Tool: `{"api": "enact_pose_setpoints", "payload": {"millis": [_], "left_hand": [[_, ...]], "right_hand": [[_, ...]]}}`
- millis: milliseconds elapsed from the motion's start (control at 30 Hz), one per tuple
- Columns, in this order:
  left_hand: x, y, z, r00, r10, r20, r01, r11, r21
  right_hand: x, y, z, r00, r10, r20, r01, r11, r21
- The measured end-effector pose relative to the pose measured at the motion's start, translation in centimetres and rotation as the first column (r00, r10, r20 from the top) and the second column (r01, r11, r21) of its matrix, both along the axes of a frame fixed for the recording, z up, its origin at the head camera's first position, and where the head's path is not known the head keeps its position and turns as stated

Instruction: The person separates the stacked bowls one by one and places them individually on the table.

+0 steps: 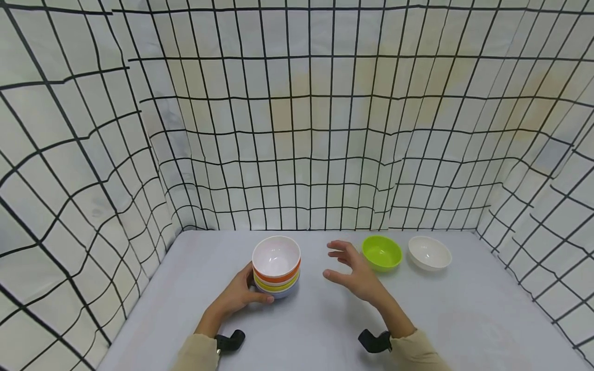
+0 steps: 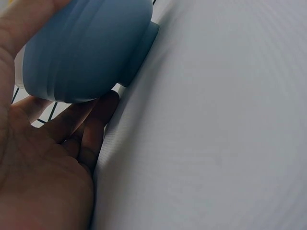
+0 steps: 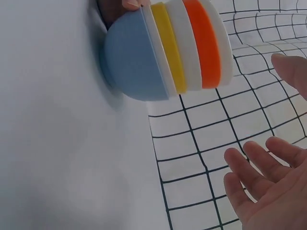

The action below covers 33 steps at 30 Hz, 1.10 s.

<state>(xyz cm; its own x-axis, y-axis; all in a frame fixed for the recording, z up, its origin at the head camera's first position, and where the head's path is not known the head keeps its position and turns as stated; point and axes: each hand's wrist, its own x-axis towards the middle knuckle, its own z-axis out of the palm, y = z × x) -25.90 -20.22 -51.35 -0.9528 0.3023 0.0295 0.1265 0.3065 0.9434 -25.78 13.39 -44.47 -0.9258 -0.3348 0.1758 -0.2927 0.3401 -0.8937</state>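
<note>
A stack of nested bowls (image 1: 277,278) stands upright left of the table's middle. Its lowest bowl is blue (image 2: 91,52); yellow and orange bands show above, between white ones, as the right wrist view makes plain on the stacked bowls (image 3: 177,48). My left hand (image 1: 238,293) holds the stack low on its left side, thumb in front and fingers round the back. Some of those fingertips are hidden in the head view. To the right of the stack, my right hand (image 1: 356,273) hovers above the table with fingers spread and loosely bent, touching nothing.
A green bowl (image 1: 382,253) sits behind and right of my right hand, and a shallow white bowl (image 1: 429,253) stands beside it. White walls with a black grid (image 1: 297,170) enclose the white table (image 1: 315,340) at the back and both sides.
</note>
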Motion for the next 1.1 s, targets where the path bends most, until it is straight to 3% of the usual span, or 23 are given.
{"api": "enact_pose_setpoints", "payload": {"millis": [333,733,1100], "left_hand": [[-0.1,0.1,-0.1,1.000,0.014,0.012,-0.014,1.000,-0.017],[0.0,0.0,-0.2,1.000,0.011,0.010,-0.011,1.000,-0.025],[-0.1,-0.1,-0.4,1.000,-0.007,-0.020,0.006,1.000,-0.027]], "right_hand": [[0.4,-3.6,-0.3,0.997,0.074,0.026,-0.074,0.997,0.003],[-1.8,-7.5,-0.2,0.984,0.167,0.054,-0.169,0.985,0.032],[-2.5,-9.5,-0.4,0.981,0.171,0.087,-0.174,0.985,0.019]]}}
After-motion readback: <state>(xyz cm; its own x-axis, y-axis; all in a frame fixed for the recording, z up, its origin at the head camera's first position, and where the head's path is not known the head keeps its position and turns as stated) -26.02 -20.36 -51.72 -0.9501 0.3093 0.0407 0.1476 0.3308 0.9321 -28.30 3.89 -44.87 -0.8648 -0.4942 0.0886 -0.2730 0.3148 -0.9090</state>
